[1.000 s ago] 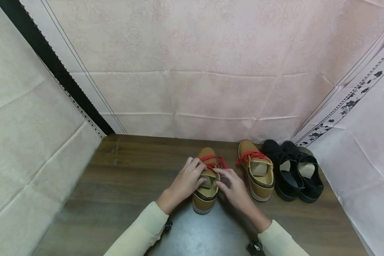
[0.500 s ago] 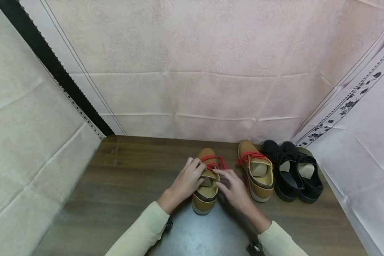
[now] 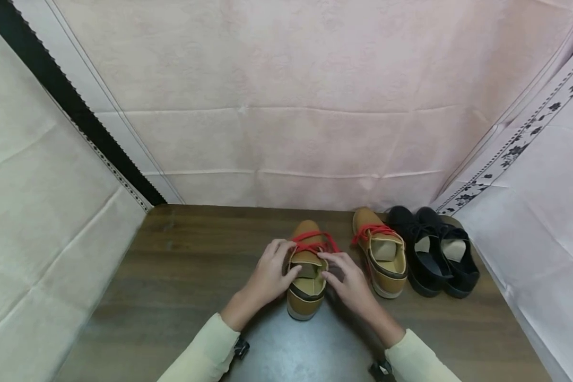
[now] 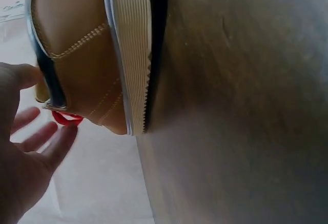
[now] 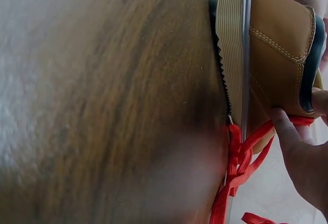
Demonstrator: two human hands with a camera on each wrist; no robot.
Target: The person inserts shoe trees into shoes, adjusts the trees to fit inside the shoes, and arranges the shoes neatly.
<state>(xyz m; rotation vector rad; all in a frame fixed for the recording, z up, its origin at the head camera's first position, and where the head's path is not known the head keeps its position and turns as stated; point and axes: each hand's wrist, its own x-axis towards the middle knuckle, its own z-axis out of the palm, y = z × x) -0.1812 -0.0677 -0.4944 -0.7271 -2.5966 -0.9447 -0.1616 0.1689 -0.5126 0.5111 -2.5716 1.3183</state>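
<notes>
A tan shoe (image 3: 304,306) stands on the wooden surface, heel towards me, its red shoelace (image 3: 315,246) crossing the front and trailing off to the right. My left hand (image 3: 269,271) is at the shoe's left side with fingers loosely spread. In the left wrist view its thumb reaches the dark-edged collar and a fingertip touches the red lace. On the opposite side my right hand (image 3: 347,280) holds the collar edge. The right wrist view shows that thumb at the collar and the index finger against the side below the eyelets, beside the hanging lace loops (image 5: 241,157).
To the right stands a second tan shoe (image 3: 387,284) with red laces. Beside it are two black shoes, one (image 3: 425,270) left of the other (image 3: 460,278). A patterned pale cloth (image 3: 277,138) rises behind the wooden surface (image 3: 186,276), with more cloth at both sides.
My left hand has drawn back slightly to the left, its fingers coming off the laces and opening out. The right hand stays in place. The head view has shifted a little.
</notes>
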